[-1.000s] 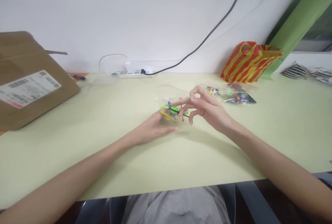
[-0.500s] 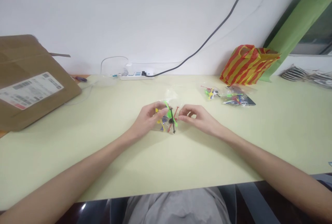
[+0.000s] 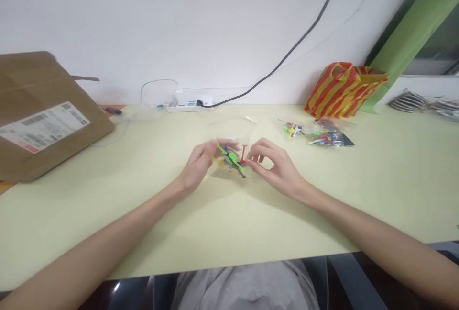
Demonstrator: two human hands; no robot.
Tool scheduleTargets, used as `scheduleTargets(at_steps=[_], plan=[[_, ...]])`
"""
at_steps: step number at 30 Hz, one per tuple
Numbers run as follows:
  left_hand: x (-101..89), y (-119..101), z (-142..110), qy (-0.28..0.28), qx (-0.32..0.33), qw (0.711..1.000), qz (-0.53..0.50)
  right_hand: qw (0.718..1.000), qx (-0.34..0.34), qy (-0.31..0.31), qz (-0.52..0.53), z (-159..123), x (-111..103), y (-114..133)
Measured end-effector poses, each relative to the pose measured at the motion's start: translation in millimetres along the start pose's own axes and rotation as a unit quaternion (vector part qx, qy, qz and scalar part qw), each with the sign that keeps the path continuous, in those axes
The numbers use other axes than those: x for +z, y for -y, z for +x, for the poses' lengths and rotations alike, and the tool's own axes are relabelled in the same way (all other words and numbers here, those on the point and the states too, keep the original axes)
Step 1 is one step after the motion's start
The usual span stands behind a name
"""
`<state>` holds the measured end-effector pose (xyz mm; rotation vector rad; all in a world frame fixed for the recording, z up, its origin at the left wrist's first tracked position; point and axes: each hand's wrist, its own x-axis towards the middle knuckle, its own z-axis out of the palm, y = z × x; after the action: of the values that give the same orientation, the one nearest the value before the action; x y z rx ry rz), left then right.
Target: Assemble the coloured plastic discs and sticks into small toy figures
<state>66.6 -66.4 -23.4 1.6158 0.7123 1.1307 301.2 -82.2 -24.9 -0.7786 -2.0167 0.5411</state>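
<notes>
Packet: the clear plastic packet [image 3: 229,145] of small coloured plastic parts sits between your hands, just above the desk [image 3: 107,214], in front of the power strip [image 3: 188,105] and a little to its right.

Contents: a bright green strut [image 3: 229,157] lies across a black rod [image 3: 243,174], with a red stick [image 3: 244,153] upright beside them and a yellow piece [image 3: 218,160] at the packet's left side.

Left hand: your left hand [image 3: 196,166] is half-closed, with its fingers [image 3: 211,149] curled around the packet's left edge, just beside the yellow piece. It has hold of the packet, though you cannot tell how firmly.

Right hand: your right hand [image 3: 278,169] is arched, with its fingertips [image 3: 253,153] pinched on the packet's right side, just beside the red stick. The other fingers curl loosely, with a small gap showing.

Farther right: two more packets of coloured parts [image 3: 291,128] [image 3: 326,134] lie to the right of the power strip, and a red-and-yellow striped bag [image 3: 344,90] stands beyond them.

Left side: a cardboard box [image 3: 46,114] with a white shipping label [image 3: 45,127] lies well left of the power strip.

Above: a black cable [image 3: 283,56] runs up the wall from the power strip.
</notes>
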Motion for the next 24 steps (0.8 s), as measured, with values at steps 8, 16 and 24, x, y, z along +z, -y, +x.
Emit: scheduleTargets(at_steps=[8,16,24], plan=[[0.7,-0.2,-1.0,0.036,-0.036,0.997,-0.052,0.999,0.02,0.018,0.024,-0.2,2.5,-2.4],[1.4,-2.6,-1.3,0.03,-0.047,0.996,-0.075,0.999,0.015,0.022,0.018,-0.3,3.6,-3.6],[0.6,-4.2,-0.9,0.035,-0.039,0.995,-0.08,0.999,0.012,0.03,0.016,-1.2,3.3,-1.5]])
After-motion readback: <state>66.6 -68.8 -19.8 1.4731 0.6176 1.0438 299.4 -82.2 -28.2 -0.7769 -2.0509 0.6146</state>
